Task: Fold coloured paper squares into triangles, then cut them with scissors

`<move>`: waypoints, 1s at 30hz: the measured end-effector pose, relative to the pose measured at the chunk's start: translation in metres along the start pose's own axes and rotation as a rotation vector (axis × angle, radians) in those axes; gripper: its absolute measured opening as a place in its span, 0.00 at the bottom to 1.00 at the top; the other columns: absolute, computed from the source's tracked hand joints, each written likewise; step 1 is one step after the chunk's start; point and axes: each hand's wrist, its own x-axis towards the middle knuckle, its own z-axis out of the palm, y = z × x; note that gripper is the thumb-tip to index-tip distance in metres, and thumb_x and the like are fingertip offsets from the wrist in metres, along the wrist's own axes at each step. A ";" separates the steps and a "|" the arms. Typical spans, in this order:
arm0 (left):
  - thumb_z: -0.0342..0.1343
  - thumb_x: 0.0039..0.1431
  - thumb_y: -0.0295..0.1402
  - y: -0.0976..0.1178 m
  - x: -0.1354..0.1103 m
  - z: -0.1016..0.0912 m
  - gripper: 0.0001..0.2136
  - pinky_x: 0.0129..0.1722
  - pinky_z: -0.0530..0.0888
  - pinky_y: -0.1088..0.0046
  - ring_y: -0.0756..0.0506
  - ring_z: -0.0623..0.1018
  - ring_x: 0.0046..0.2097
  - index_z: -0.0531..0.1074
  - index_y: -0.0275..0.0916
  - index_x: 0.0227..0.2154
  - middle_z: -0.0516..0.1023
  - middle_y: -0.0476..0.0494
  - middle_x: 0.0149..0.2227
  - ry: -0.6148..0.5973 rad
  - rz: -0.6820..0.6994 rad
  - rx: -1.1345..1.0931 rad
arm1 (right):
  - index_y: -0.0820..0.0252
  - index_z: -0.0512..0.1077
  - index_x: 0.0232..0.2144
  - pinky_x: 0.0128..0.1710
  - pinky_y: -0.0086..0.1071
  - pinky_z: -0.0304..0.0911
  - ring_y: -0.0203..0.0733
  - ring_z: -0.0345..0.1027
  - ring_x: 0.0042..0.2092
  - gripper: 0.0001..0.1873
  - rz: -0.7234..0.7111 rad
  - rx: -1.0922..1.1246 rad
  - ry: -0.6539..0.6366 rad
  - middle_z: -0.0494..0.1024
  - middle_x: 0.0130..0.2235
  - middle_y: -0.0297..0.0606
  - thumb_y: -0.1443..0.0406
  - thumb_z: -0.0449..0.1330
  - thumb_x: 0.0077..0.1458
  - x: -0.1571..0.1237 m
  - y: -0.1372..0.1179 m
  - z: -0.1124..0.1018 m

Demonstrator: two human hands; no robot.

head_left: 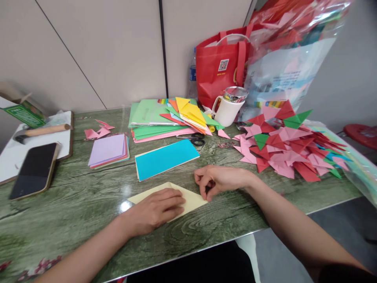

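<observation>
Cream sheet [193, 199], one, under left hand [157, 210]; right hand [216, 181] at its corner.

Both forearms are bare from elbow to wrist, with the left hand [156, 210] and right hand [216, 181] uncovered. A dark sleeve [347, 275] shows at the top of the right arm, and dark clothing [191, 263] covers the lap.

- The pale yellow paper [193, 199] lay flat on the worktop [88, 196], just on the person's side of the turquoise sheet [166, 158] and slanted the same way.
- A folded point faced the turquoise sheet; its middle was hidden.
</observation>
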 end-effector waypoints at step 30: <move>0.38 0.69 0.26 -0.001 -0.001 0.001 0.15 0.51 0.71 0.63 0.43 0.71 0.54 0.71 0.35 0.47 0.76 0.36 0.47 0.003 0.016 -0.055 | 0.61 0.80 0.28 0.30 0.24 0.56 0.30 0.60 0.29 0.03 0.028 -0.066 -0.018 0.64 0.31 0.32 0.66 0.67 0.50 0.001 -0.003 -0.001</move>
